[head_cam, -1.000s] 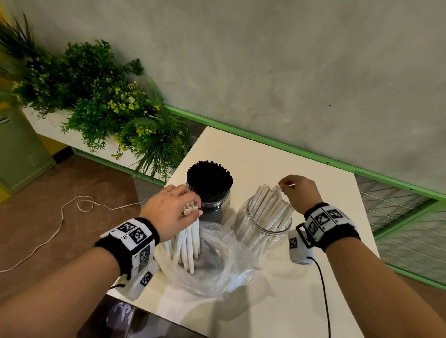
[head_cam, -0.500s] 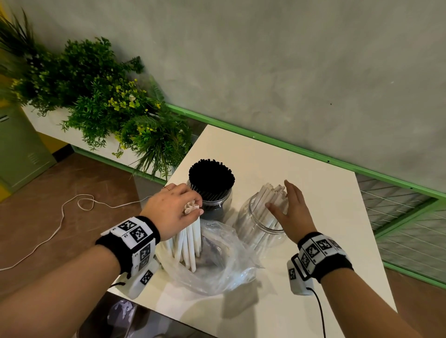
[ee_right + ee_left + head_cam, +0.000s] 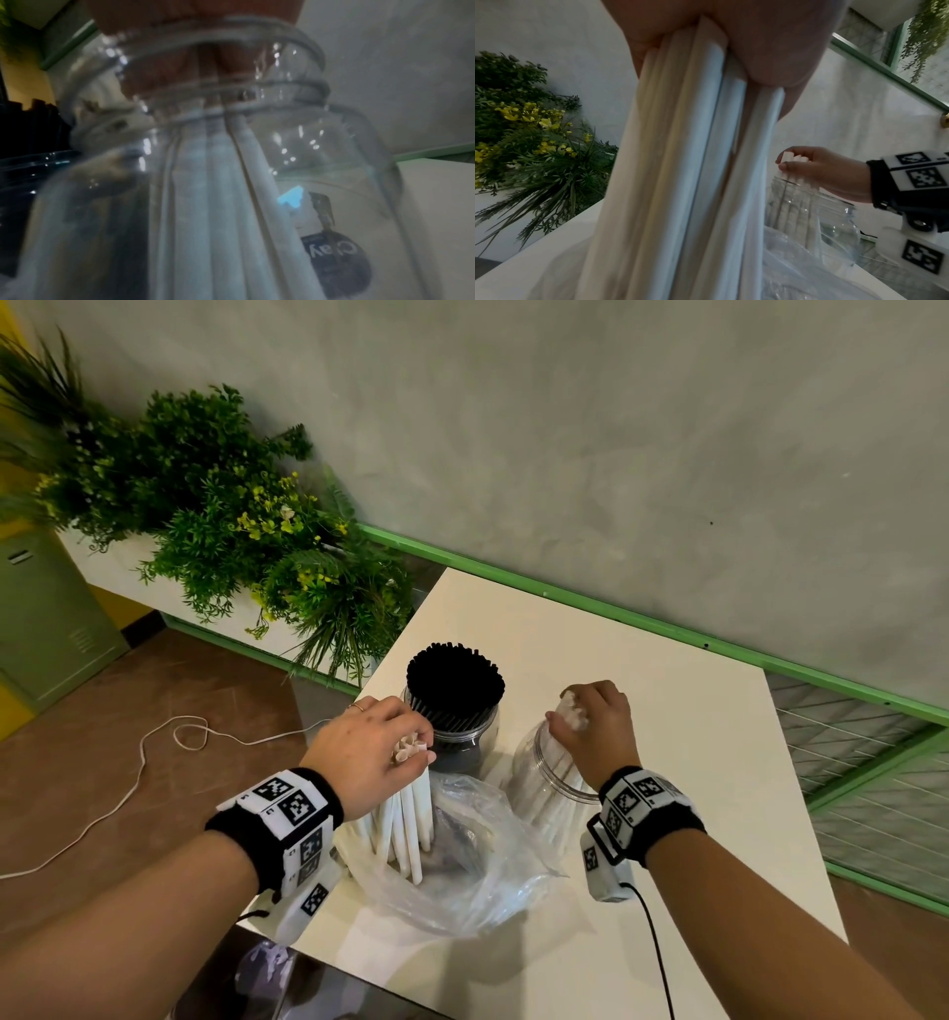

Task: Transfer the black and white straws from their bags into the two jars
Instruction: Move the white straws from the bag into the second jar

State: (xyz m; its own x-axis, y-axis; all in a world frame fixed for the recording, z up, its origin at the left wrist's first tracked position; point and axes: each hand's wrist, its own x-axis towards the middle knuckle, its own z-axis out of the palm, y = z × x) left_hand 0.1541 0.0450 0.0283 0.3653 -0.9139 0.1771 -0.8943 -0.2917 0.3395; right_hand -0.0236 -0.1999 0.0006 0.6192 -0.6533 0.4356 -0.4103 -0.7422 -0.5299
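Two bundles occupy us: our right hand [image 3: 598,726], flat a moment ago, now grasps the jar's white straws [image 3: 574,715]; our left hand [image 3: 367,752] still clutches the bag's bundle [image 3: 405,829].

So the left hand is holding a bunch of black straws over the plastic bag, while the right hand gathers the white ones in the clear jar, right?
Not quite: the straws gripped by the left hand are white, not black, as the head and left wrist views show. The black straws already stand in the other jar. The rest holds: the bunch is over the plastic bag, and the right hand gathers white ones in the clear jar.
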